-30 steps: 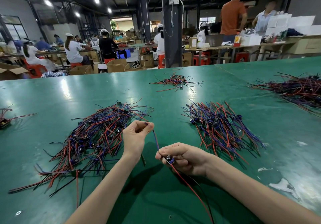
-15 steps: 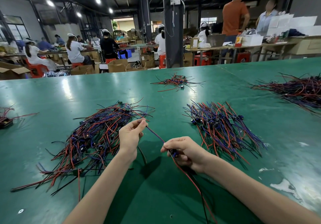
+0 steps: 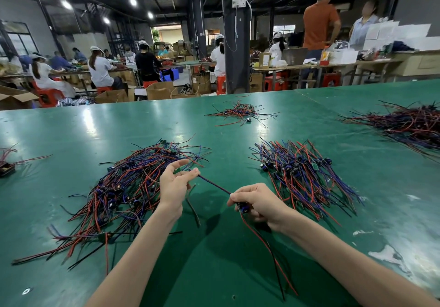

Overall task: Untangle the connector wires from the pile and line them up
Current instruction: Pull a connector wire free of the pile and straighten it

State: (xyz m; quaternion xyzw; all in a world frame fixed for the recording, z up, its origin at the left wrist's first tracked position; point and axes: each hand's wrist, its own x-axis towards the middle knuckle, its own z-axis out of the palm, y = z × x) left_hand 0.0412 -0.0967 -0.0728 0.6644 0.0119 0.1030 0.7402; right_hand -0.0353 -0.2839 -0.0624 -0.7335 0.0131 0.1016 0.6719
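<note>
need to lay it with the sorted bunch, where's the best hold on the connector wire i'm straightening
By the blue connector body, from the right, as your right hand grips it now. It is the one bulky part; the blue wires run straight to the left hand and the red and black tail trails toward you, so both should follow.

The table (image 3: 71,140) is finished in glossy green. The tangled pile (image 3: 123,187) is made up of red, blue and black strands; the lined-up bundle (image 3: 304,175) of red and violet-blue. The connector wire (image 3: 214,185) is coloured dark violet, its tails (image 3: 262,241) red and black.
</note>
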